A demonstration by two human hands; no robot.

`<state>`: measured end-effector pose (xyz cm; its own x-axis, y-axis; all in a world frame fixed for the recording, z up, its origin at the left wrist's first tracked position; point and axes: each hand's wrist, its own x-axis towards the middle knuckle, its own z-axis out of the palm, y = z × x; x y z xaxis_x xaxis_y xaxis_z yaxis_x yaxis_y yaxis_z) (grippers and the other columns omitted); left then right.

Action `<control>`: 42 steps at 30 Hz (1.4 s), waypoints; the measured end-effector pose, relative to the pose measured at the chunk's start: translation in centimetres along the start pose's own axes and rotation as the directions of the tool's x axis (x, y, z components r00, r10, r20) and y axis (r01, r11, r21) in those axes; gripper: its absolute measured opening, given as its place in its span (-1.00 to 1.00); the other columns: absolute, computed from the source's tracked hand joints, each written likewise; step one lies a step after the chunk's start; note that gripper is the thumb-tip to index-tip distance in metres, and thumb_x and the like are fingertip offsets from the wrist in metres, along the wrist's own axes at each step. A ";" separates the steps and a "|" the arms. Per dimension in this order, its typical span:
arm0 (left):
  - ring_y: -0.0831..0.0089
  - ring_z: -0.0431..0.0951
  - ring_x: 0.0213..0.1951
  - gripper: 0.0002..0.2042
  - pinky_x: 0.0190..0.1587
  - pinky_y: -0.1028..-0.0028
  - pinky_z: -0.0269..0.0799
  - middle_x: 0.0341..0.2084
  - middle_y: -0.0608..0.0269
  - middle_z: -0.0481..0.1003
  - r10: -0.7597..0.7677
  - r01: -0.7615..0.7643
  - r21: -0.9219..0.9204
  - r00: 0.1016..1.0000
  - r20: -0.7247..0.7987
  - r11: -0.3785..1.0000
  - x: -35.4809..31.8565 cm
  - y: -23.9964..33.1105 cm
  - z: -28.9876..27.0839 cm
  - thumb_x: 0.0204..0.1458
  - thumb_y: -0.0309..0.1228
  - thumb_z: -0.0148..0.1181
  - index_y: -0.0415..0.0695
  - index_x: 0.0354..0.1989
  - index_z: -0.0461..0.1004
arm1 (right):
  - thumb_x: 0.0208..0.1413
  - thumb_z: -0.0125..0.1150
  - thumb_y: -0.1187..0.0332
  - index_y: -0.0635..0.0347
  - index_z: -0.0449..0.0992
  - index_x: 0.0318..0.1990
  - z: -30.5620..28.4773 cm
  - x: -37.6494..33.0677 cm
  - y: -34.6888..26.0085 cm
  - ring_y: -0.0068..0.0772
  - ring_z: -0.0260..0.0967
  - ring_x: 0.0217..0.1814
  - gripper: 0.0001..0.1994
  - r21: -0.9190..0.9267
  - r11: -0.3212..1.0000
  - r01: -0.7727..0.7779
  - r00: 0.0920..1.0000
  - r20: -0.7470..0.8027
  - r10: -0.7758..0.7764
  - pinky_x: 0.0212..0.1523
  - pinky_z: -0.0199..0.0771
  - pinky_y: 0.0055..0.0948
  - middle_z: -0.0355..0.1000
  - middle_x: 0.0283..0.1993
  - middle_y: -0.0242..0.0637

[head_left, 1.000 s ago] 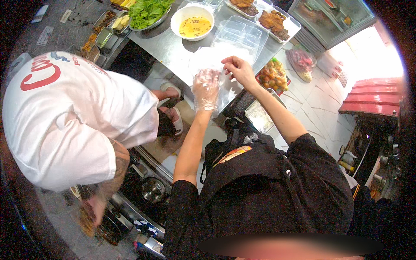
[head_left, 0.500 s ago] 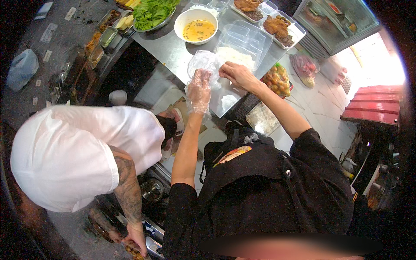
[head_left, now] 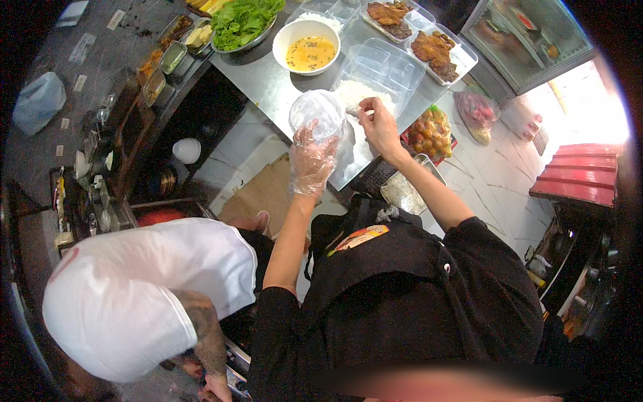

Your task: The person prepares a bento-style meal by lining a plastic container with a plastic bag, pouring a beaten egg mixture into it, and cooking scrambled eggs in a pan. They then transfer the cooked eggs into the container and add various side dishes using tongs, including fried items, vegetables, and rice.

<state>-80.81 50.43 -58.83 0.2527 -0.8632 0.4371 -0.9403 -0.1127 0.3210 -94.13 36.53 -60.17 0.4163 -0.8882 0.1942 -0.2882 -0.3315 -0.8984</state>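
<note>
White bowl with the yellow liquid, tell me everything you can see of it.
The white bowl is round, smooth and wide-mouthed; ceramic or plastic, I can't tell. It stands upright on the metal table, holding yellow liquid with dark bits, filled below the rim. The leafy greens are to its left, clear containers beyond and to its right; whether those touch it is unclear. Neither the left hand nor the right hand touches it.
</note>
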 end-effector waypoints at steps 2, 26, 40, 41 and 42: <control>0.05 0.29 0.11 -0.78 0.13 0.14 0.30 0.11 0.12 0.30 0.020 -0.019 0.032 0.999 -0.029 0.999 -0.6 0.1 0.0 -0.18 -0.39 0.31 0.06 -0.28 0.64 | 0.14 0.17 0.28 0.21 0.39 -0.11 0.4 -1.5 -3.1 -0.20 0.48 -0.33 -0.75 -0.163 0.984 0.067 0.994 0.094 -0.052 -0.28 0.50 -0.25 0.44 -0.26 -0.14; 0.06 0.55 -0.27 -0.70 -0.19 0.17 0.42 -0.33 0.11 0.56 -0.372 0.376 -0.154 0.927 0.056 0.914 10.4 -10.8 -0.4 0.06 -0.11 0.18 -0.11 -0.41 0.63 | 0.23 0.12 0.11 0.20 0.50 -0.10 7.3 1.5 -2.5 -0.62 0.37 -0.39 -0.68 0.285 0.770 -0.571 0.821 0.210 0.531 -0.52 0.44 -0.60 0.47 -0.36 -0.41; 0.17 0.60 -0.38 -0.71 -0.24 0.30 0.47 -0.37 0.06 0.61 -0.309 0.438 -0.387 0.883 0.353 0.811 12.7 -17.1 0.1 -0.02 -0.15 0.30 -0.16 -0.37 0.64 | 0.24 0.12 0.18 0.16 0.49 -0.24 13.5 1.9 -3.8 -0.67 0.38 -0.47 -0.78 0.391 0.768 -0.508 0.806 -0.099 0.584 -0.57 0.37 -0.59 0.47 -0.40 -0.45; 0.19 0.61 -0.38 -0.72 -0.25 0.30 0.48 -0.38 0.06 0.61 -0.305 0.479 -0.403 0.853 0.424 0.780 12.9 -18.2 1.6 -0.02 -0.18 0.30 -0.17 -0.36 0.64 | 0.24 0.12 0.19 0.15 0.49 -0.26 13.7 2.1 -3.6 -0.70 0.37 -0.47 -0.79 0.507 0.670 -0.542 0.769 -0.021 0.639 -0.58 0.36 -0.60 0.46 -0.41 -0.48; 0.21 0.61 -0.38 -0.74 -0.26 0.31 0.48 -0.38 0.06 0.61 -0.297 0.521 -0.412 0.817 0.495 0.747 13.0 -18.7 2.2 -0.02 -0.21 0.30 -0.18 -0.35 0.64 | 0.24 0.10 0.23 0.09 0.51 -0.28 14.1 2.2 -3.5 -0.71 0.35 -0.49 -0.83 0.588 0.581 -0.562 0.730 0.023 0.683 -0.57 0.35 -0.62 0.44 -0.42 -0.53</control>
<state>-60.45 40.21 -60.95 0.3729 -0.9150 -0.1537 -0.4772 -0.3312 0.8140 -80.05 40.22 -62.13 0.1263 -0.8676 -0.4810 0.1059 0.4939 -0.8631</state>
